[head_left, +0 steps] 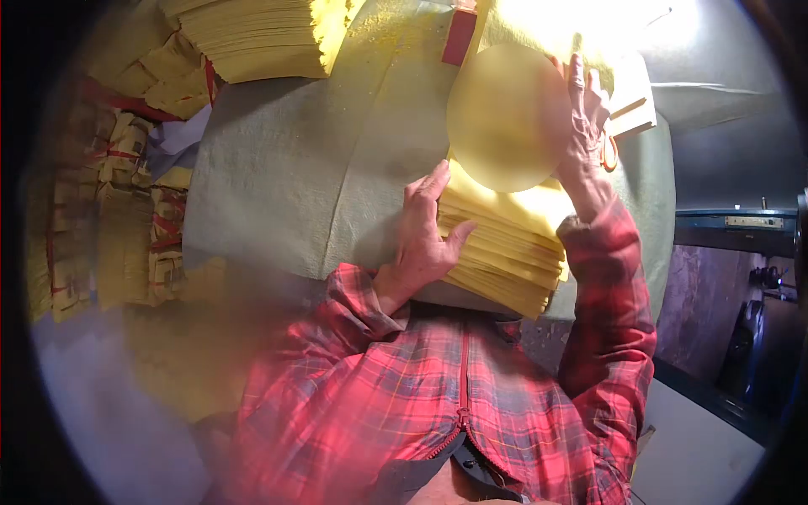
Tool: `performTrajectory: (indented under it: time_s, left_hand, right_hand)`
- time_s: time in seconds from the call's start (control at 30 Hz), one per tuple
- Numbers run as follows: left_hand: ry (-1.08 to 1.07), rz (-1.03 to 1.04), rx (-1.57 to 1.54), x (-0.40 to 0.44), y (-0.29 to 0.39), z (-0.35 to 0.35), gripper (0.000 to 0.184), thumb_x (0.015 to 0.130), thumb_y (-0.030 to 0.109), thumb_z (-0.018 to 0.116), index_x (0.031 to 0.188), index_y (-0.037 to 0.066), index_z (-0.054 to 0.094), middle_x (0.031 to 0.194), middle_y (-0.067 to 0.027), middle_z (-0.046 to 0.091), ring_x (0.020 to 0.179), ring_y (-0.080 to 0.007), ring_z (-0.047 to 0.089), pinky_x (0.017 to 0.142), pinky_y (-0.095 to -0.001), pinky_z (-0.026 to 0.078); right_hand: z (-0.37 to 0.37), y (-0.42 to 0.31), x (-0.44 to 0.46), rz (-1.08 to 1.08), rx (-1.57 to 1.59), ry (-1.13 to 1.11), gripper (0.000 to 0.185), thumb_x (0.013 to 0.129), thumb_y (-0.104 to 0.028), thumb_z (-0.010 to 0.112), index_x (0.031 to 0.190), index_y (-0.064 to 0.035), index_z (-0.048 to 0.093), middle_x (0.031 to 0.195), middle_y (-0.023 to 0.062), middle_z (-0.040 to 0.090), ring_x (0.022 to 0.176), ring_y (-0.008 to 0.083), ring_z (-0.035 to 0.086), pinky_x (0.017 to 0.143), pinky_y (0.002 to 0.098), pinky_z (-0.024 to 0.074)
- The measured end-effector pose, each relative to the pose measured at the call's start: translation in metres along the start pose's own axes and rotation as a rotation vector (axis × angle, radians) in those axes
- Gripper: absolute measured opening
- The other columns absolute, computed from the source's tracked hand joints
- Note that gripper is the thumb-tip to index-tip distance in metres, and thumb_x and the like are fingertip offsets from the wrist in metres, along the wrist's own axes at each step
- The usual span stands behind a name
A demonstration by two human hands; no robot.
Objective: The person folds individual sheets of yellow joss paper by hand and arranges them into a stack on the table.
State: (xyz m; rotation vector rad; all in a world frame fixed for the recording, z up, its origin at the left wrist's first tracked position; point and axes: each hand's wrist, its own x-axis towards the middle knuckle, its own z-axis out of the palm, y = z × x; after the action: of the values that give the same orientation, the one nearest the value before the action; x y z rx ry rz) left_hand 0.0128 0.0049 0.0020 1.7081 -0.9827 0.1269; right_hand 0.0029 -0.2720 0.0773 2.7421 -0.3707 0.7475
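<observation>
Yellow layered paper stack: probably limp singly, weighty together; best held by side edges. Left hand spread at left edge; right hand extended far right, grip unclear.

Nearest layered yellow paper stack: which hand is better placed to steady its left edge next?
Left, probably: the left hand is at that edge of the layered yellow paper stack, thumb over it; the right hand is toward the opposite side.

A thick stack of yellow paper lies on the grey cloth, near edges stepped.
</observation>
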Motion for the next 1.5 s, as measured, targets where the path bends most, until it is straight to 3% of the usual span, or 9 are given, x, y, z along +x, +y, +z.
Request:
performTrajectory:
  time_s: [0.27, 0.37, 0.6, 0.83, 0.93, 1.0, 1.03, 1.27, 1.5]
  left_hand:
    - [0.002, -0.071, -0.090, -0.004, -0.001, 0.000, 0.085, 0.091, 0.014, 0.085, 0.161, -0.002, 0.040, 0.153, -0.0249, 0.052, 0.137, -0.0403, 0.053, 0.116, -0.0458, 0.046]
    - [0.001, -0.059, -0.076, -0.002, -0.001, -0.001, 0.086, 0.091, 0.015, 0.085, 0.161, -0.002, 0.039, 0.154, -0.0249, 0.051, 0.137, -0.0410, 0.053, 0.118, -0.0463, 0.044]
    - [0.014, -0.002, -0.012, 0.000, -0.001, 0.000, 0.086, 0.090, 0.015, 0.085, 0.161, -0.002, 0.040, 0.155, -0.0246, 0.051, 0.137, -0.0411, 0.053, 0.119, -0.0471, 0.042]
    - [0.004, 0.001, -0.040, -0.003, -0.004, 0.002, 0.086, 0.090, 0.015, 0.085, 0.161, -0.002, 0.040, 0.154, -0.0243, 0.052, 0.137, -0.0405, 0.053, 0.118, -0.0478, 0.043]
    - [0.009, -0.009, -0.051, -0.001, -0.003, 0.001, 0.085, 0.090, 0.016, 0.086, 0.161, -0.002, 0.040, 0.154, -0.0242, 0.053, 0.136, -0.0404, 0.053, 0.118, -0.0476, 0.043]
    - [0.000, -0.006, -0.056, 0.000, -0.002, 0.000, 0.085, 0.090, 0.016, 0.086, 0.160, -0.002, 0.040, 0.153, -0.0242, 0.053, 0.136, -0.0404, 0.054, 0.118, -0.0476, 0.044]
    - [-0.010, -0.016, -0.051, 0.000, 0.000, 0.000, 0.085, 0.090, 0.016, 0.086, 0.160, -0.002, 0.040, 0.153, -0.0242, 0.053, 0.136, -0.0405, 0.054, 0.117, -0.0475, 0.044]
    - [0.002, -0.006, -0.019, 0.000, -0.001, 0.002, 0.084, 0.091, 0.017, 0.086, 0.160, -0.001, 0.041, 0.152, -0.0243, 0.054, 0.135, -0.0406, 0.054, 0.117, -0.0475, 0.044]
    - [0.000, -0.017, -0.063, -0.003, -0.003, 0.003, 0.083, 0.091, 0.018, 0.086, 0.159, -0.001, 0.043, 0.153, -0.0236, 0.055, 0.136, -0.0414, 0.054, 0.118, -0.0479, 0.044]
  right_hand:
    - [-0.027, -0.014, -0.105, -0.102, 0.038, 0.020, 0.046, 0.088, -0.012, 0.076, 0.132, -0.0008, 0.072, 0.161, 0.0212, 0.052, 0.137, 0.0406, 0.057, 0.112, 0.0545, 0.0463]
    - [-0.051, -0.030, -0.123, 0.009, 0.361, -0.604, 0.054, 0.091, -0.013, 0.076, 0.144, -0.0021, 0.065, 0.159, 0.0238, 0.054, 0.133, 0.0432, 0.061, 0.110, 0.0538, 0.0492]
    - [-0.036, -0.021, -0.021, -0.105, 0.131, -0.039, 0.078, 0.088, -0.016, 0.083, 0.158, -0.0065, 0.051, 0.164, 0.0281, 0.044, 0.139, 0.0442, 0.054, 0.111, 0.0554, 0.0478]
    - [0.000, 0.009, -0.044, -0.156, -0.108, 0.159, 0.041, 0.090, -0.018, 0.082, 0.127, -0.0027, 0.075, 0.153, 0.0225, 0.059, 0.134, 0.0387, 0.060, 0.111, 0.0519, 0.0487]
    - [-0.031, -0.014, -0.099, -0.088, 0.119, 0.038, 0.024, 0.091, -0.016, 0.080, 0.110, -0.0009, 0.080, 0.146, 0.0205, 0.065, 0.130, 0.0388, 0.063, 0.111, 0.0530, 0.0491]
    - [-0.044, -0.018, -0.121, 0.061, 0.465, -0.674, 0.051, 0.091, -0.014, 0.080, 0.140, -0.0071, 0.071, 0.157, 0.0258, 0.055, 0.133, 0.0411, 0.061, 0.108, 0.0483, 0.0510]
    - [-0.052, -0.022, -0.115, 0.072, 0.466, -0.674, 0.051, 0.091, -0.014, 0.080, 0.140, -0.0071, 0.071, 0.157, 0.0258, 0.055, 0.133, 0.0411, 0.061, 0.108, 0.0483, 0.0510]
    - [-0.024, -0.013, -0.017, -0.080, 0.029, 0.028, 0.080, 0.090, -0.016, 0.081, 0.163, -0.0123, 0.048, 0.166, 0.0271, 0.044, 0.139, 0.0422, 0.055, 0.113, 0.0484, 0.0464]
    - [-0.013, 0.003, -0.058, -0.152, -0.090, 0.121, 0.039, 0.093, -0.013, 0.077, 0.130, 0.0003, 0.073, 0.154, 0.0227, 0.058, 0.130, 0.0360, 0.061, 0.109, 0.0520, 0.0480]
